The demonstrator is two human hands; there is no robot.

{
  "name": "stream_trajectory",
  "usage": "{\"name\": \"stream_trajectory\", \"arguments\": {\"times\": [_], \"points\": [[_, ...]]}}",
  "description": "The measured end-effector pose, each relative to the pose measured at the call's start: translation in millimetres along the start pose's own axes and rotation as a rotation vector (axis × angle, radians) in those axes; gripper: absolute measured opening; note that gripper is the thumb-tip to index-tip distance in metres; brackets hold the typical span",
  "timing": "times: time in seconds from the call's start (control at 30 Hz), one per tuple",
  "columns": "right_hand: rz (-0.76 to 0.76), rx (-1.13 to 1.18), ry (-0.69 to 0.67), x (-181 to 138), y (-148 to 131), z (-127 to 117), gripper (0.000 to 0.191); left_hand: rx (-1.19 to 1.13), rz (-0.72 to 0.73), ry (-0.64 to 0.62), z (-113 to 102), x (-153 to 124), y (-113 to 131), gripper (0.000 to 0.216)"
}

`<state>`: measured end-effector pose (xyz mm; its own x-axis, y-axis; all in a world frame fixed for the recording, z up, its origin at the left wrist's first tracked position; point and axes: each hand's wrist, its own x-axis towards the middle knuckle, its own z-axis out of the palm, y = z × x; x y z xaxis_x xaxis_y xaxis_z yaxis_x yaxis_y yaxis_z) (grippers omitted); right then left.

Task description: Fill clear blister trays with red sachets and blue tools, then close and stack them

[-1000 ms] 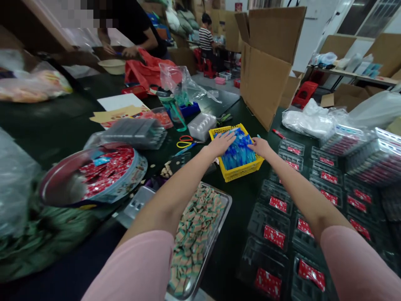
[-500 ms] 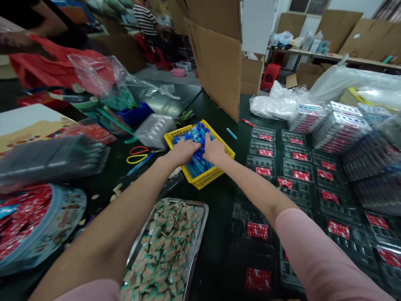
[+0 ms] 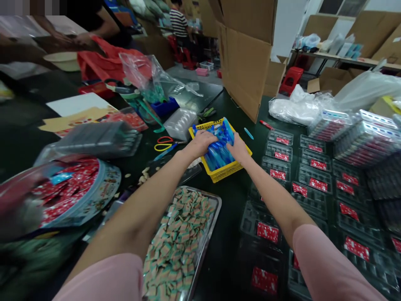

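Head camera, one: looking forward and steeply down over the dark worktable [image 3: 230,209], facing the yellow plastic basket [image 3: 228,170] mid-view.

Smooth yellow plastic basket [image 3: 228,171], shiny metal tray [image 3: 215,205]

Open cardboard box [image 3: 246,67], red stool [image 3: 291,79], scissors [image 3: 174,144], pale bowl [image 3: 65,63]
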<state>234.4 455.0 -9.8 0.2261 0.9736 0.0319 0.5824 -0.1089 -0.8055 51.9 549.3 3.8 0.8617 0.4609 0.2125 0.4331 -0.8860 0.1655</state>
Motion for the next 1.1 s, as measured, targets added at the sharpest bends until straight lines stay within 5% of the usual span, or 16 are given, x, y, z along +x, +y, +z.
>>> {"name": "stream_trajectory", "arguments": {"times": [0.3, 0.47, 0.6, 0.77, 0.87, 1.1], "points": [[0.141, 0.878, 0.115, 16.8, 24.2, -10.5, 0.031, -0.232, -0.193, 0.440, -18.1, 14.6, 11.2, 0.012], [0.127, 1.056, 0.164, 45.3, 40.4, -68.1, 0.024, -0.514, -0.294, 0.752, -35.2, 28.0, 20.3, 0.020], [-0.014, 0.752, 0.303, 79.3, 91.4, -153.0, 0.025, -0.965, -0.295, 1.021, -38.9, 33.5, 28.6, 0.037], [-0.041, -0.235, 0.264, 110.5, 167.2, -229.5, 0.024, -1.323, -0.397, 1.063, -32.5, 37.0, 40.5, 0.049], [-0.022, -0.628, 0.091, 119.5, 196.9, -235.9, 0.022, -1.462, -0.499, 1.080, -30.1, 43.8, 50.8, 0.050], [-0.024, -0.785, -0.063, 131.1, 224.8, -212.9, 0.030, -1.576, -0.590, 1.071, -36.6, 56.8, 85.7, 0.046]]}}
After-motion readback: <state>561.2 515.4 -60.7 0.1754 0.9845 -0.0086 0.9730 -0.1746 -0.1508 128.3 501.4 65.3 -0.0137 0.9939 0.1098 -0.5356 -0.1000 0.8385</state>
